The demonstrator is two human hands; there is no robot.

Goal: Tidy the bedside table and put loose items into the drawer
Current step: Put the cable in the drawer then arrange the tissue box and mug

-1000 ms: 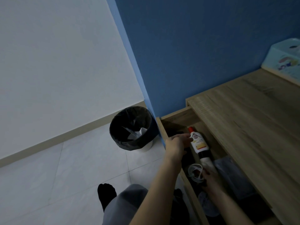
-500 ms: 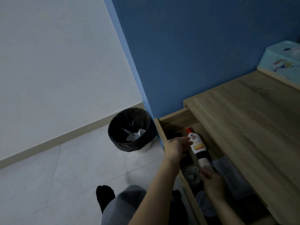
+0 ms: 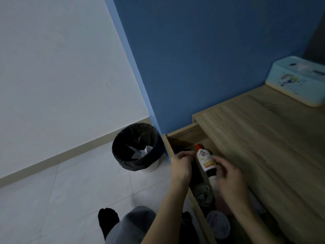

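The blue wall fills the back of the corner, meeting a pale wall on the left above a grey tiled floor. Against the blue wall stands the wooden bedside table, its top nearly bare; only a pale blue tissue box sits at the far right edge. Below the top, the drawer is pulled out toward the person, its front rail running down the left side.

On the floor just beside the drawer's far corner stands a round bin lined with a black bag, with some white scraps inside.

A grey trouser leg and a dark sock show at the bottom.

Both of the person's 2 hands are over the open drawer. The left hand curls over the drawer's front rail, fingers bent inward; I cannot tell whether it grips anything. The right hand is loosely spread, fingers apart, hovering just beside the white bottle and partly covering its lower end; whether it touches is unclear.

That bottle, with a red cap and yellow label, lies flat inside the drawer near the far end. Closer in lie a coiled white cable and a round pale lid, all in the drawer.
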